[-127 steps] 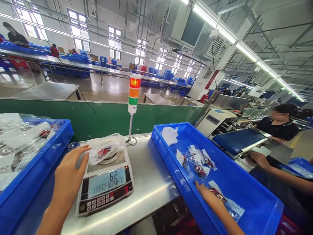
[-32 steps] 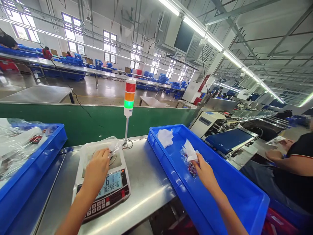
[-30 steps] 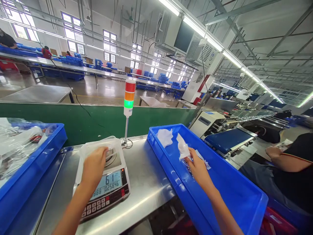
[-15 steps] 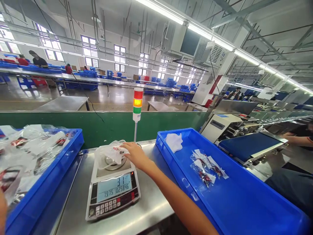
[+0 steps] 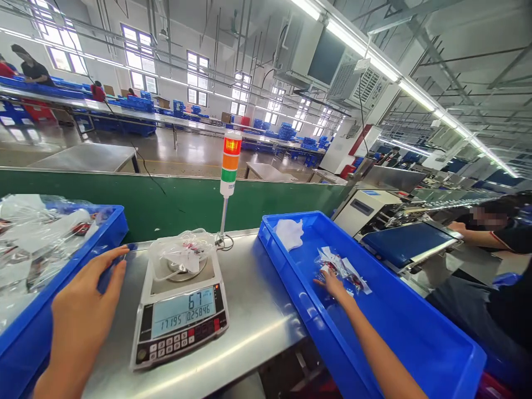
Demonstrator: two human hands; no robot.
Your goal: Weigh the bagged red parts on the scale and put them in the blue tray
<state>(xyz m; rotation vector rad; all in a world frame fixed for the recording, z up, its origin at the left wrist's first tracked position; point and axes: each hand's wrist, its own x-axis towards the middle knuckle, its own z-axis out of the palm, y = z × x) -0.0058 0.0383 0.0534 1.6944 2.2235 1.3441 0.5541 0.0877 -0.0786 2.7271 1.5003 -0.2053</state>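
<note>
Stainless steel surface [image 5: 257, 343] carries a digital scale [image 5: 178, 327], its display showing 67, with a clear plastic bag [image 5: 180, 255] slumped on the pan. Some red shows inside, but the contents are too crumpled to itemise. Left hand [image 5: 78, 327] sits beside the scale, above the steel and near the rim of a blue tray [image 5: 83, 255] heaped with further plastic bags [image 5: 33, 238]; its fingers [image 5: 118, 252] are spread apart and hold nothing. Right hand [image 5: 334, 287] reaches into a second blue tray [image 5: 399, 332] and lies at a small cluster of clear packets [image 5: 343, 271] with red parts inside. Its fingers extend low against them; whether they are clamped on one cannot be told from this view. A crumpled white film [image 5: 290, 233] lies apart in that tray.

Judged as practice: a reading is trustworthy only with no hand on bag or pan, as now, and with the bag clear of the stack light [image 5: 230, 160] post behind it.

Difference from half a second earlier: the right hand then pressed on the bag and the display read 31; that hand is now off the bag and in the tray — the left hand, then barely in view, now stands fully beside the scale.
</note>
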